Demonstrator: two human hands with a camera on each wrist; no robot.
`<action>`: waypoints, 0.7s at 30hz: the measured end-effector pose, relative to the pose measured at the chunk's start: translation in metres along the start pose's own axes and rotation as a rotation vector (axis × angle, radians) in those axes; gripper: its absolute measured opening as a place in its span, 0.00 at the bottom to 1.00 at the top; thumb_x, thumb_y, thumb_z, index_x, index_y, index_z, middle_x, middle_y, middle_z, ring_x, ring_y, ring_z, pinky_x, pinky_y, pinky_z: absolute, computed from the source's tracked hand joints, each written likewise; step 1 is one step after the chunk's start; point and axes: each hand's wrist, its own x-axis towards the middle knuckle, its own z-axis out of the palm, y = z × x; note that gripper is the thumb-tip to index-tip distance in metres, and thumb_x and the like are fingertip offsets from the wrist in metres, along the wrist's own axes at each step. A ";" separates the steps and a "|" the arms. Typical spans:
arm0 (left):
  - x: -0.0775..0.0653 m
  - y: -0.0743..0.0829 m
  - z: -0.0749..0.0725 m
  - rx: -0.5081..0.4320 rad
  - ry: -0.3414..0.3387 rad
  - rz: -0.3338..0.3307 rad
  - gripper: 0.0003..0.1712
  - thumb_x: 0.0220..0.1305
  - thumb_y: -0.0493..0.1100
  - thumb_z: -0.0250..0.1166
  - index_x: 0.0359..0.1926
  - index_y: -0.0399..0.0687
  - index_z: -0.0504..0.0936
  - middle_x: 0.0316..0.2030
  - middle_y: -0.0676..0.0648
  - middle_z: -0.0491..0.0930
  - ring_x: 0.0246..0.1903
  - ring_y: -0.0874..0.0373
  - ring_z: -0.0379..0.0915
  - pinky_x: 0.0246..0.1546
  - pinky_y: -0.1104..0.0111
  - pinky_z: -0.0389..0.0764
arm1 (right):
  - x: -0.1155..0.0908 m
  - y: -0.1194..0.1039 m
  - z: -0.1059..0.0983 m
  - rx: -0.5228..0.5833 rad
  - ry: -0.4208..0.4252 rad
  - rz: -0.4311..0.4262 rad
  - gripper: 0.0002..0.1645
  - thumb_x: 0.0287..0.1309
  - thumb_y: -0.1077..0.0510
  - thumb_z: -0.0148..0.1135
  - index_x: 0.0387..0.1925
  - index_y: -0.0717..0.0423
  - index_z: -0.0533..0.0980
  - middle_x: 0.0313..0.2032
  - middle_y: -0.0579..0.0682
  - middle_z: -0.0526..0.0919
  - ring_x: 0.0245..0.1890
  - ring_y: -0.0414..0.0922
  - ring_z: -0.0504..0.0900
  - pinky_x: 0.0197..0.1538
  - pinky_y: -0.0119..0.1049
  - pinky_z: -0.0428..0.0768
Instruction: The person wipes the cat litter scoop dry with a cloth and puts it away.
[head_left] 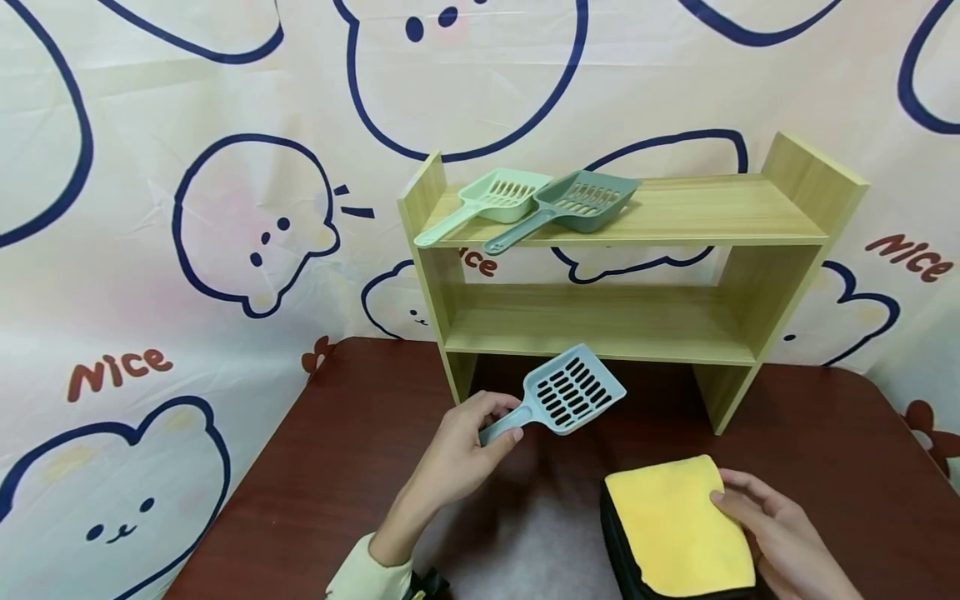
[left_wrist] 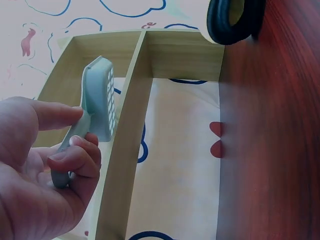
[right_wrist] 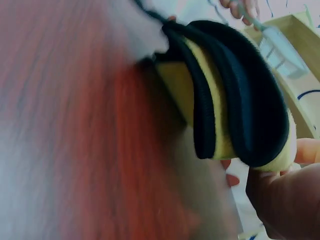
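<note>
My left hand (head_left: 457, 450) holds a light blue litter scoop (head_left: 536, 400) by its handle, thumb on one side and fingers on the other. The slotted pan of the scoop points up and right, in front of the shelf's lower opening. In the left wrist view, the scoop (left_wrist: 97, 100) appears edge-on between thumb and fingers. At the lower right, my right hand (head_left: 783, 529) grips the right edge of a folded yellow cloth (head_left: 675, 525) with black edging. The right wrist view shows the cloth's folded layers (right_wrist: 262, 100) from the side, with the thumb and fingers at one edge.
A pale wooden shelf unit (head_left: 600, 321) stands at the back of the dark red-brown table (head_left: 300, 508). On its top board lie a mint green scoop (head_left: 461, 212) and a darker grey-green scoop (head_left: 543, 215), handles over the front edge. A cartoon-printed sheet (head_left: 247, 100) hangs behind.
</note>
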 end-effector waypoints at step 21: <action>-0.004 0.006 0.000 0.010 -0.006 -0.005 0.17 0.70 0.35 0.71 0.58 0.48 0.85 0.43 0.51 0.83 0.38 0.62 0.76 0.39 0.72 0.77 | 0.004 0.007 -0.024 -0.501 0.115 -0.001 0.44 0.78 0.40 0.61 0.75 0.71 0.64 0.57 0.64 0.85 0.43 0.40 0.86 0.41 0.38 0.86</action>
